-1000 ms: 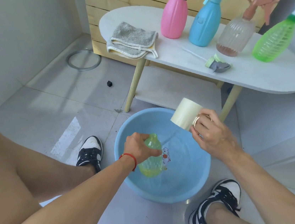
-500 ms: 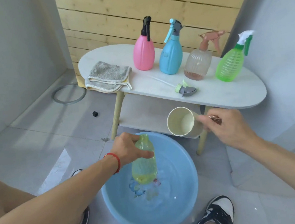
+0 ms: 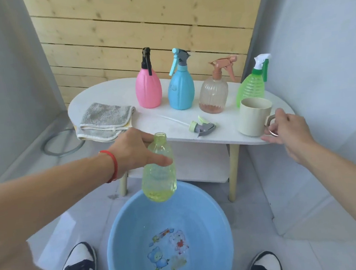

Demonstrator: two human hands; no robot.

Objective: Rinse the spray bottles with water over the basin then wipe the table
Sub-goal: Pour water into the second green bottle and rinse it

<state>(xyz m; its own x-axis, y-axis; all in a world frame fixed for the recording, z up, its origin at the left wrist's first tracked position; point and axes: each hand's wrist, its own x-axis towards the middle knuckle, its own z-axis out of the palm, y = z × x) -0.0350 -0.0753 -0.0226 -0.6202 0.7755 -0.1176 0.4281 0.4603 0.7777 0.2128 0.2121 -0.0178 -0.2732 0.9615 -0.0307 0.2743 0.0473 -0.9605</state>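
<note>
Your left hand (image 3: 133, 150) grips an uncapped yellow-green bottle (image 3: 158, 171) near its neck, thumb across the front and fingers curled behind. You hold it upright above the far rim of the basin (image 3: 123, 242), probably so any drips fall into the water, not onto the floor. A little yellowish liquid sits in the bottle's base. Its mouth is open and points up, likely to take water.

Your right hand (image 3: 288, 131) is at the mug (image 3: 254, 116), which stands upright on the near right edge of the bench (image 3: 104, 92). Your thumb and fingers curl at the metal handle; whether they pinch it or only touch it, you cannot tell from this view. The mug stands close to you, probably so you can reach it easily for pouring.

Counted: four capped spray bottles stand in a row along the far side of the bench, well back from the edge. From left to right they are pink (image 3: 148, 89), blue (image 3: 181, 89), clear with a brownish residue (image 3: 213, 93), and green (image 3: 250, 85). The one in your hand makes five. One loose spray head (image 3: 203, 127) with its dip tube lies on the bench, near the middle; it probably belongs to the bottle you hold.

One folded grey cloth (image 3: 103, 121) waits at the left end of the bench, likely for wiping. There is one basin, on the floor between your two shoes.
</note>
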